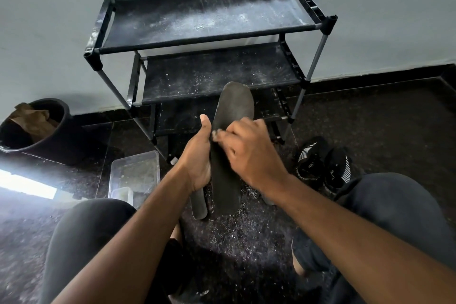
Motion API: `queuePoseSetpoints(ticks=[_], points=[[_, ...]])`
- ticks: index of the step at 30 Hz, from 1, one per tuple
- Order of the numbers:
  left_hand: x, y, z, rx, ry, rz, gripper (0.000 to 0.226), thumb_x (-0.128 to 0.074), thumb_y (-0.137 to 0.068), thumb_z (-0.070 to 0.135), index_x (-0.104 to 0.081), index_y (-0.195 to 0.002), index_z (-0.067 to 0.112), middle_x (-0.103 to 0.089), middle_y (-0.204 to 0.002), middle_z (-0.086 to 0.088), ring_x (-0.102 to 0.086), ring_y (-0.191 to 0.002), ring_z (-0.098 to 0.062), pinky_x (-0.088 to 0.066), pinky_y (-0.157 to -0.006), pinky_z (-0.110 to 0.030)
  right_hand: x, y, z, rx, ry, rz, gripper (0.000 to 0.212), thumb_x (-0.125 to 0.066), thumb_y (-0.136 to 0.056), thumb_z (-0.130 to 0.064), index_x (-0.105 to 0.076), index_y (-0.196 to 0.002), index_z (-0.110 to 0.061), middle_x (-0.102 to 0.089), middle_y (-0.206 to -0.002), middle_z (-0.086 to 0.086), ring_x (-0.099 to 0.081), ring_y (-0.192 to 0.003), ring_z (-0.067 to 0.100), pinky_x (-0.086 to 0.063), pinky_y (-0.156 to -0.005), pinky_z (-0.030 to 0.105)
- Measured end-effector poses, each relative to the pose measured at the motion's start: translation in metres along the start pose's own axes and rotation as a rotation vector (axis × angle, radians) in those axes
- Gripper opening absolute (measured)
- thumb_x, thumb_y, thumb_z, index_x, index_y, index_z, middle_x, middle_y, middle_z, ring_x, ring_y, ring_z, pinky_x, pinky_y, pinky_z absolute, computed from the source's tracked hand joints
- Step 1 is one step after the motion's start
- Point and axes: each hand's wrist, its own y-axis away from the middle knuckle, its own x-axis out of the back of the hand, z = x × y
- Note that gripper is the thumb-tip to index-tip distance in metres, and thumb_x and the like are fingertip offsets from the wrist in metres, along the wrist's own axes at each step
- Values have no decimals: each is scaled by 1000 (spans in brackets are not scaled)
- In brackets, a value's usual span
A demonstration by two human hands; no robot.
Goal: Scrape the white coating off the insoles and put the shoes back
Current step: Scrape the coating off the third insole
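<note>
Two hands [197,155] [249,153], each grip closed on insole [229,155]; brown paper [32,118] in bucket [53,148].

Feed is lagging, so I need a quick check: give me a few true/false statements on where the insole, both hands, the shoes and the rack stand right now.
1. The left hand grips the insole. True.
2. The right hand hangs idle. False: its fingers work at the insole's edge.
3. The shoes sit on the rack. False: they are on the floor, right of it.
4. The rack's top shelf holds no shoes. True.
</note>
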Motion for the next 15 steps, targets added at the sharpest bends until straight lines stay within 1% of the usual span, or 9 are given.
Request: queuePoseSetpoints(ticks=[2, 3, 5, 8, 10, 13, 15], points=[[3, -2, 2, -15, -1, 15, 87, -23, -101, 72, -64, -134, 2, -67, -135, -20, -67, -123, -27, -59, -99, -36, -5, 4, -6, 52, -44, -57, 20, -57, -96, -23, -76, -96, -15, -60, -82, -2, -54, -80, 19, -33, -75, 34], [3, -2, 2, -15, 8, 11, 88, -22, -101, 72, -64, -132, 2, -68, -133, -19, -69, -121, -26, -59, -98, -35, -6, 4, -6, 62, -59, -65, 20, -59, -95, -25, -76, -94, -16, -60, -81, -3, -54, -80, 18, -31, -76, 32], [3, -1, 3, -4, 62, -2, 88, -20, -101, 72, -63, -132, 2, -69, -131, -18, -69, -120, -25, -56, -103, -38, -3, 0, -2, 37, -70, -46, 15, -64, -93, -27, -78, -93, -22, -60, -79, -7, -52, -80, 14, -29, -77, 31], [2, -2, 1, 6, 85, -34, 88, -19, -101, 71, -55, -144, 3, -63, -141, -20, -61, -132, -28, -43, -117, -44, 3, -6, 9, -95, -68, 4, 12, -67, -90, -29, -78, -95, -26, -62, -80, -9, -53, -83, 13, -28, -78, 32], [0, -2, -2, 16, 66, -43, 88, -19, -101, 72, -54, -145, 4, -62, -142, -21, -58, -135, -29, -41, -117, -44, 3, -5, 8, -125, -120, 7, 12, -69, -89, -28, -79, -94, -25, -64, -80, -9, -54, -83, 15, -32, -77, 33], [0, -2, -2, 17, 29, -23, 88, -20, -101, 72, -57, -141, 3, -65, -138, -20, -63, -129, -28, -52, -107, -38, -1, 2, -4, -34, -231, -63, 12, -69, -88, -25, -79, -95, -23, -64, -80, -10, -54, -83, 14, -36, -77, 35], [-1, 0, -1, 12, 41, -25, 86, -20, -102, 71, -59, -138, 3, -66, -137, -19, -65, -126, -27, -56, -103, -37, 1, 1, -4, -7, -219, -84, 13, -67, -89, -26, -78, -94, -23, -63, -79, -10, -54, -83, 13, -35, -76, 35]])
